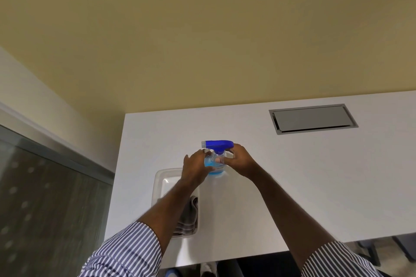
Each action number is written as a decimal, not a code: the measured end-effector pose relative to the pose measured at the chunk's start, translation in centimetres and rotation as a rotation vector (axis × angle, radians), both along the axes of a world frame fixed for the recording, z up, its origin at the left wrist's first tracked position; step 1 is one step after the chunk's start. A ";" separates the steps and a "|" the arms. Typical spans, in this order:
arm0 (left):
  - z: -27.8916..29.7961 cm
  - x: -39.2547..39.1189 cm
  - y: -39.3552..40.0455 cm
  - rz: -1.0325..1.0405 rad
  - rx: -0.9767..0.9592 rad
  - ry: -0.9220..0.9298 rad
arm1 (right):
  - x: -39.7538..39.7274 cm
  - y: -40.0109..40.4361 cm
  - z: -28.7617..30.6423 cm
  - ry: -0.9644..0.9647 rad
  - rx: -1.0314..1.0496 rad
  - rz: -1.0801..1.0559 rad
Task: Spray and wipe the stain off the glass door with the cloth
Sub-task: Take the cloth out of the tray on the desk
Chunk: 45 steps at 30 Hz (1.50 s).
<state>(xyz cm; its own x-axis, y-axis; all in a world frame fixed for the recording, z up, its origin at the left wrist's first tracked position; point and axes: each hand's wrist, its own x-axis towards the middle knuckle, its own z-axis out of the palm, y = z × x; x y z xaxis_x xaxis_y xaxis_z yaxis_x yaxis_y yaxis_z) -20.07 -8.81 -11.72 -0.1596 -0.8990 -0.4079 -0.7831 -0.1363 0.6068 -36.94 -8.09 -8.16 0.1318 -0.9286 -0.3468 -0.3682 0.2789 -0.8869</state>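
Both hands are on the spray bottle (215,164), which stands upright on the white worktop (292,175), toward its left edge and about midway between front and back edges. Left hand (195,167) wraps the clear body from the left, fingers curled round it over the blue liquid. Right hand (238,161) comes in from the right, thumb and fingers pinching the neck just under the blue trigger head (218,144); can't tell if a finger is on the trigger itself. Nozzle points left, toward the glass side.

Cloth (188,216): grey, folded, lying in the near end of a clear plastic tray (162,177) that sits at the worktop's left edge, just beside the bottle. Left forearm crosses over the tray and hides part of the cloth. Neither hand touches it.

Glass door (45,197): dark pane with a frosted dot pattern, off the worktop's left edge, well apart from the hands. Stain not identifiable; too dim and blurred to say where it is.

Progress, judged: very early. Bottle base looks seated on the worktop, so this reads as the pick-up or a nozzle adjustment. No spray visible on the glass, no wiping begun. Left to do: lift bottle, aim at door, spray, take cloth from tray, wipe.

Grey recessed flap (313,119) near the back right corner, not involved.
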 end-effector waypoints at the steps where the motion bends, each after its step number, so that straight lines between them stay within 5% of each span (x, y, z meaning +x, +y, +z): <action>1: 0.0 0.0 0.0 -0.008 0.000 -0.002 | 0.1 0.0 -0.1 0.004 0.001 0.001; 23: 1.5 5.1 2.0 -0.016 -0.063 -0.096 | 1.4 1.5 0.1 0.165 -0.014 -0.004; 41: -0.3 14.3 9.5 -0.052 -0.112 -0.247 | 8.2 12.6 -3.2 0.335 -0.040 -0.453; 45: -0.7 14.7 10.2 -0.085 -0.135 -0.342 | 10.1 14.1 -3.9 0.371 -0.076 -0.399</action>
